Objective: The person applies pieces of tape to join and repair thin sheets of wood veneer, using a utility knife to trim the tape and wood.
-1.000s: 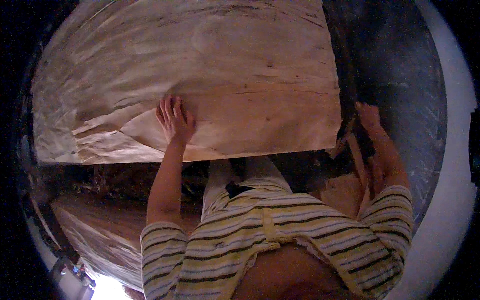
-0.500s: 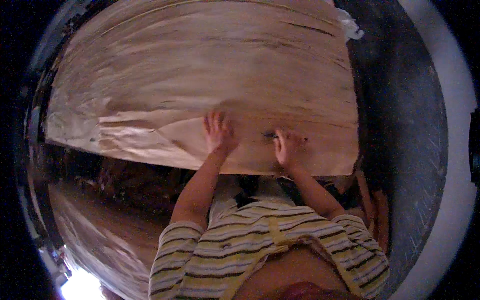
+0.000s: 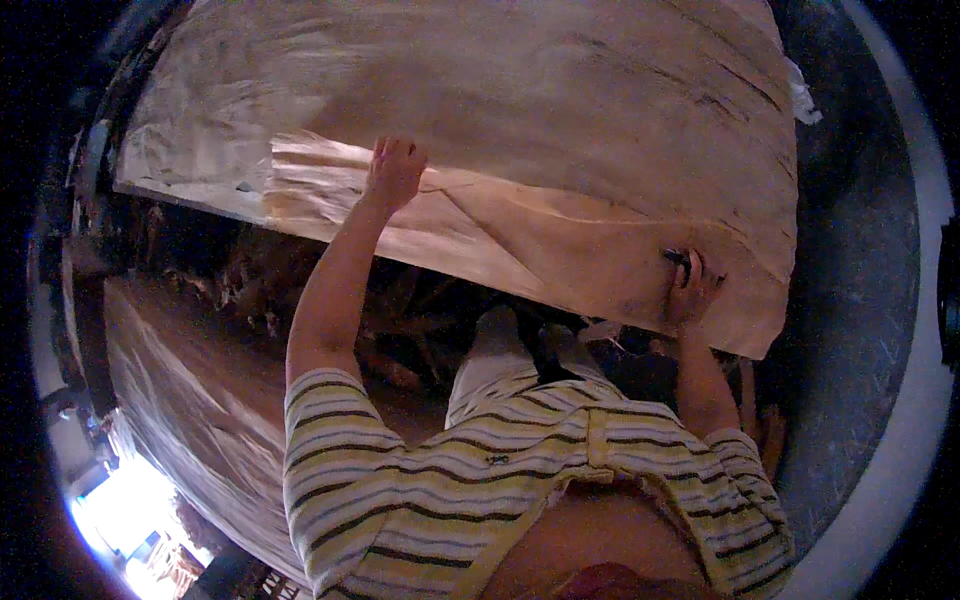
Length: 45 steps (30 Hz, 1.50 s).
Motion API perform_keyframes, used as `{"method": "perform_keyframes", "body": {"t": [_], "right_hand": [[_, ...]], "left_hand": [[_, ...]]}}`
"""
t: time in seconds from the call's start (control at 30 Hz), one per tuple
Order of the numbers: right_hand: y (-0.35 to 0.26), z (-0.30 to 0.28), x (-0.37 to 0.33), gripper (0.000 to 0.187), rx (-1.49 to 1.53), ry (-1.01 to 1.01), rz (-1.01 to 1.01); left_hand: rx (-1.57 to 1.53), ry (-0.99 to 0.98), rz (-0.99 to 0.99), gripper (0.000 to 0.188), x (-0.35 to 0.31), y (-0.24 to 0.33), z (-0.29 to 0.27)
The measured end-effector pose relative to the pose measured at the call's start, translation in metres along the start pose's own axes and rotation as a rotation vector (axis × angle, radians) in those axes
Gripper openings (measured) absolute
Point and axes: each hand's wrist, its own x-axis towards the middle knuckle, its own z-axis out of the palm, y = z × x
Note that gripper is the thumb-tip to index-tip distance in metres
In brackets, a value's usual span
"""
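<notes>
1. Work surface: a broad, pale-brown stack (image 3: 560, 100) of thin, wood-like sheets is seen in front of the person, its near edge sloping downward from left to right.
2. Loose sheet (image 3: 590, 255): located on top of the stack, along its near edge. Its left end is wrinkled and brightly lit; a diagonal crease or overlap is noted near the middle, and a wavy far edge is traced toward the right.
3. Left hand (image 3: 396, 175): placed at the far edge of the loose sheet, toward its wrinkled end. The fingers are curled and held together, with the edge apparently clamped beneath them; the exact thumb contact is hidden.
4. Right hand (image 3: 697, 288): positioned low over the right part of the loose sheet, well apart from the left hand. The fingers are closed around a small dark tool (image 3: 676, 257), whose tip is directed leftward; its type cannot be told.
5. Surroundings: dark, tangled debris (image 3: 410, 335) is seen below the near edge, beside the pale trousers (image 3: 492, 365). A second stack (image 3: 190, 390) is located at lower left. A white scrap (image 3: 803, 95) is noted by the right edge of the main stack.
</notes>
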Motion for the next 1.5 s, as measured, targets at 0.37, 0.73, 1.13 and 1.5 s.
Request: {"method": "perform_keyframes", "body": {"t": [0.37,0.73,1.13,1.5], "right_hand": [[0.011,0.007,0.011,0.031,0.139,0.119,-0.136],[-0.013,0.010,0.020,0.041,0.157,0.045,-0.007],[0.064,-0.022,0.065,0.046,0.721,0.118,0.023],[0.371,0.000,-0.119,0.021,1.094,-0.033,0.942]], "left_hand": [[-0.318,0.155,-1.217,0.015,-0.249,-0.072,-0.076],[-0.449,0.277,-1.555,0.028,-0.362,-0.093,-0.077],[-0.921,0.279,-0.099,0.035,0.147,0.291,0.020],[-0.319,-0.086,-0.165,0.036,0.317,0.560,0.008]]}}
